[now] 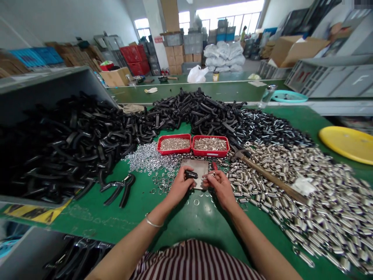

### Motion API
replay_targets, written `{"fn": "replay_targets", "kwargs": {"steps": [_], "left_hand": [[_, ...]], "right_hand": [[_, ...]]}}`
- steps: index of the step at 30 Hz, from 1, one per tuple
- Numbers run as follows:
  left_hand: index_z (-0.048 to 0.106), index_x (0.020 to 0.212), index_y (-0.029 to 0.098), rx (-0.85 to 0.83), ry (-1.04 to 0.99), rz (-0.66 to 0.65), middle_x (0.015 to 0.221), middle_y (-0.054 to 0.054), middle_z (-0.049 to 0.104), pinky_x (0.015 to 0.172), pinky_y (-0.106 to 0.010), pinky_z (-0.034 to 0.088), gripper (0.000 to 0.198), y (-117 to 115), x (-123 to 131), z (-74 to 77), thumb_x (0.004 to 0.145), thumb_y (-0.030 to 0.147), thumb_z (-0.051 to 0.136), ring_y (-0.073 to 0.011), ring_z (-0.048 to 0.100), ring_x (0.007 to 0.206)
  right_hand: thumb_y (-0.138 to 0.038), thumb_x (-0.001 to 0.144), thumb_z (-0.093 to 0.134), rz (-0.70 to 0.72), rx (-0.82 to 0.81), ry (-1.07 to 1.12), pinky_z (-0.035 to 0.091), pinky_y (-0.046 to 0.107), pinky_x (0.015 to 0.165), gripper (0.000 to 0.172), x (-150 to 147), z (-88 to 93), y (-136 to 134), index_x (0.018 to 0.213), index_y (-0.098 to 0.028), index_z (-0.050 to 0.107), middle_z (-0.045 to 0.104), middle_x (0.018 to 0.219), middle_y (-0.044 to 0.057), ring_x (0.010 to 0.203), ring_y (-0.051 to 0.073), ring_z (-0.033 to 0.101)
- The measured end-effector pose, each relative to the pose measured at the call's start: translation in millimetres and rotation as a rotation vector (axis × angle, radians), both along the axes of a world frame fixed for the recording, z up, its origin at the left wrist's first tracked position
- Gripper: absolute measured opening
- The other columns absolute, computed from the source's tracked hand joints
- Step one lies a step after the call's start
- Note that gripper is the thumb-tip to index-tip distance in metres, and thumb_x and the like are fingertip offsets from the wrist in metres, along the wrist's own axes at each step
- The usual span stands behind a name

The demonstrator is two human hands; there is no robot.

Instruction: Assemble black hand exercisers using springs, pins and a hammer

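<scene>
My left hand (182,183) is closed around a short black part (191,175), held above a square metal plate (201,167) on the green table. My right hand (220,185) pinches a small silvery metal piece (210,175), apart from the black part; its exact shape is too small to tell. Just behind the right fingers a red object (215,166) shows. Beyond the plate, a left red tray (174,144) and a right red tray (211,145) hold small metal pins. Metal rings (162,182) lie scattered left of my left hand.
A hammer (271,175) lies across piled springs (291,206) on the right. Black handles (192,111) are heaped behind the trays and fill a grey crate (96,87) at left. An assembled black tool (121,189) lies left. A yellow lid (349,144) sits far right.
</scene>
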State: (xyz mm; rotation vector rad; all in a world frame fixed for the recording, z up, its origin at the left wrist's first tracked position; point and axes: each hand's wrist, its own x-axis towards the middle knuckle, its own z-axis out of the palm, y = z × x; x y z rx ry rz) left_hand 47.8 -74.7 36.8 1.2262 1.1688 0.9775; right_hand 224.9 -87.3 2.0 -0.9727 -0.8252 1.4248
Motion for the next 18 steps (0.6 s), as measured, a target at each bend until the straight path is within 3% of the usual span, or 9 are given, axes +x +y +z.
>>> {"fn": "replay_targets", "kwargs": {"steps": [6,12,14,18], "left_hand": [[0.041,0.112,0.022,-0.005,0.018,0.054,0.064,0.007,0.055,0.053,-0.021,0.041,0.036,1,17,-16.1,0.078,0.017,0.054,-0.0109,0.053,0.052],[0.039,0.113,0.022,-0.132,-0.114,0.099,0.067,0.006,0.058,0.053,-0.02,0.043,0.041,-2,21,-21.2,0.077,0.023,0.058,-0.0102,0.055,0.052],[0.039,0.112,0.022,-0.182,-0.141,0.024,0.065,0.007,0.057,0.048,-0.019,0.04,0.04,-3,22,-19.8,0.076,0.022,0.057,-0.0083,0.05,0.047],[0.042,0.117,0.021,-0.288,-0.077,-0.383,0.072,0.004,0.062,0.042,-0.017,0.032,0.046,-5,11,-2.8,0.074,0.017,0.057,-0.0048,0.043,0.041]], "right_hand": [[-0.042,0.08,0.077,-0.079,0.006,0.006,0.059,0.035,0.075,0.032,-12,12.7,-5,0.099,-0.024,0.058,0.073,0.091,0.002,0.076,0.018,0.071],[-0.04,0.082,0.075,-0.08,-0.015,-0.028,0.056,0.032,0.074,0.026,-25,4.9,-4,0.098,-0.024,0.061,0.07,0.093,0.001,0.075,0.016,0.066],[-0.04,0.082,0.074,-0.067,0.004,-0.094,0.053,0.03,0.071,0.024,-23,3.9,-1,0.096,-0.024,0.063,0.068,0.092,0.001,0.073,0.015,0.063],[-0.04,0.082,0.074,0.084,0.08,-0.214,0.05,0.028,0.07,0.021,-4,14.5,10,0.091,-0.023,0.066,0.066,0.088,0.001,0.077,0.016,0.059]]}}
